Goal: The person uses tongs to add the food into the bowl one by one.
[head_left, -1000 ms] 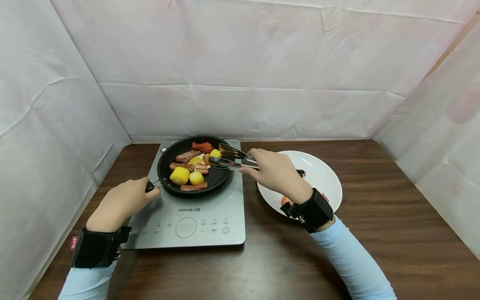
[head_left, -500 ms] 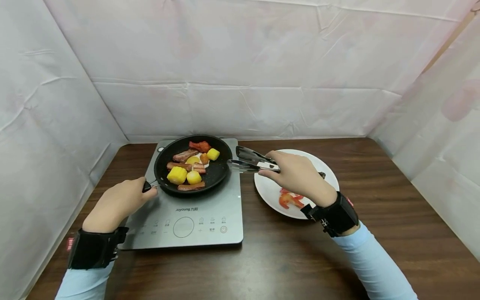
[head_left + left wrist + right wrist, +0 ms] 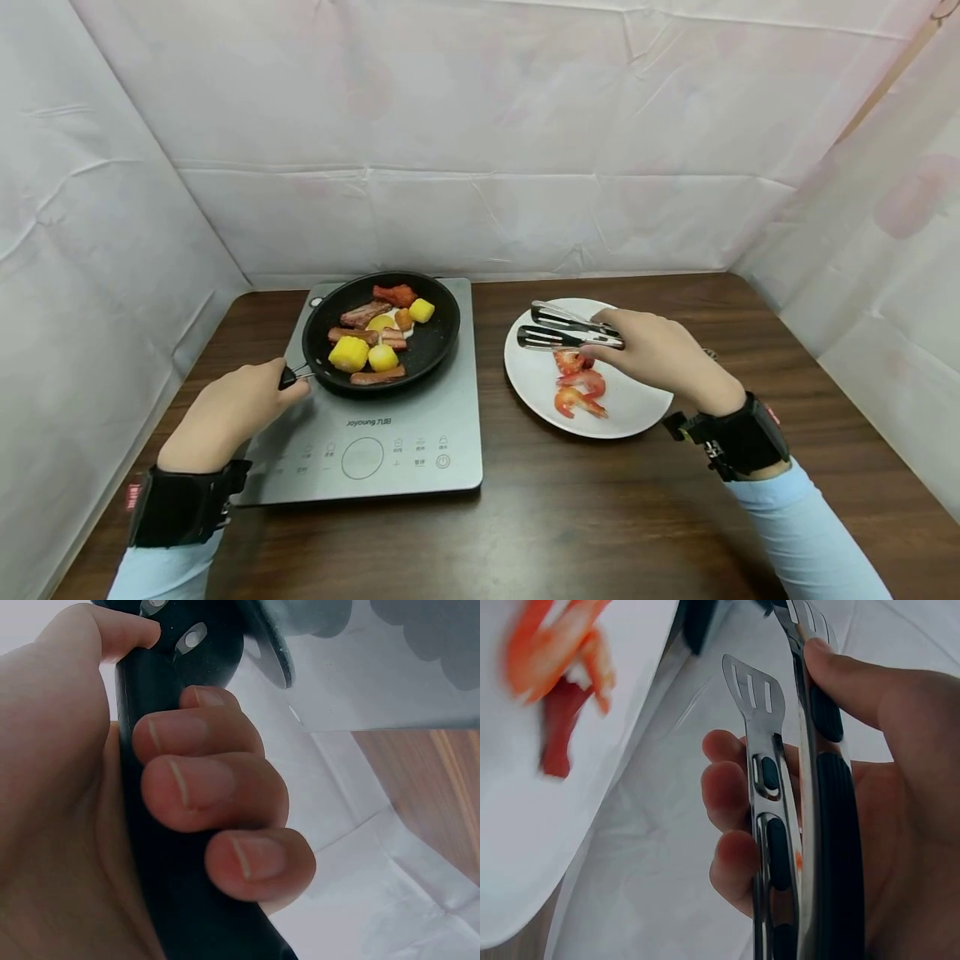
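My left hand [image 3: 232, 408] grips the black handle [image 3: 176, 787] of a black frying pan [image 3: 438, 337] that sits on a grey induction cooker [image 3: 390, 433]. The pan holds corn pieces [image 3: 348, 353], sausages and a red meat piece. My right hand [image 3: 660, 354] holds metal tongs [image 3: 562, 329] over a white plate [image 3: 637, 408]; the tong arms stand apart with nothing between them. Red shrimp [image 3: 577, 383] lie on the plate just below the tongs. In the right wrist view my fingers [image 3: 731, 817] curl round the tongs [image 3: 769, 780].
A dark wooden table [image 3: 600, 517] carries the cooker on the left and the plate on the right. White sheeting [image 3: 480, 142] closes in the back and both sides.
My right hand has drawn the tongs out of the pan and moved them rightward over the plate. The left hand stays on the pan handle.
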{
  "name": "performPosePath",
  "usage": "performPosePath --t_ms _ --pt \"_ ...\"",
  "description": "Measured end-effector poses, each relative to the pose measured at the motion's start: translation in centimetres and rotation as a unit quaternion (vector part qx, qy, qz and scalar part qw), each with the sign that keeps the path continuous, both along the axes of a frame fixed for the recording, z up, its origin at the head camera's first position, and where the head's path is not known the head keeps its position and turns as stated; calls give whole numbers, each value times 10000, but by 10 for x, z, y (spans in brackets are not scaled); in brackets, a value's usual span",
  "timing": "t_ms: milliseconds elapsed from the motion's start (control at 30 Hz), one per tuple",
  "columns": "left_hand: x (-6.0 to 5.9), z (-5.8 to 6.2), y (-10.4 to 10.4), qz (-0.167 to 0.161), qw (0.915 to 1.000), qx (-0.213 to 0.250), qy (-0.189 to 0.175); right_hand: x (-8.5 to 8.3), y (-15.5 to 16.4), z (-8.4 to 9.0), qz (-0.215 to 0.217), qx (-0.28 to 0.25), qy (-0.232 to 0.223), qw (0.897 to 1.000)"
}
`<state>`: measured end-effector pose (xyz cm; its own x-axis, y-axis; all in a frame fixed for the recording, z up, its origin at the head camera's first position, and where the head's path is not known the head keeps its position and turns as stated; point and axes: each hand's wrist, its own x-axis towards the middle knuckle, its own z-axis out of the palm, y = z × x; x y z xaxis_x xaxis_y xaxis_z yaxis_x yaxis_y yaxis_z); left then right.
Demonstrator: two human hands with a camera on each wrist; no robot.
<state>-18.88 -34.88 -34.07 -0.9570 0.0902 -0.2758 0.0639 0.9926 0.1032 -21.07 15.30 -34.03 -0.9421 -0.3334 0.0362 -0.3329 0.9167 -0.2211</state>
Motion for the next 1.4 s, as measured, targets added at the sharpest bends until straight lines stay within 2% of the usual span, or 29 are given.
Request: performPosePath --t_ms 433,700,933,1167,1400 --pt "0 -1 1 -25 9999 6 117 4 28 -2 -384 267 -334 9983" --pt "0 -1 1 -34 9999 -4 144 -2 29 -17 -307 583 -220 9976" --pt "0 -1 1 -61 9998 -16 169 -2 23 -23 -158 643 -262 9975" --pt "0 -2 1 -64 9998 -24 176 -2 17 -31 52 659 182 9976" --pt "-1 -3 0 -68 9998 -35 178 -1 14 -32 259 629 528 9963"
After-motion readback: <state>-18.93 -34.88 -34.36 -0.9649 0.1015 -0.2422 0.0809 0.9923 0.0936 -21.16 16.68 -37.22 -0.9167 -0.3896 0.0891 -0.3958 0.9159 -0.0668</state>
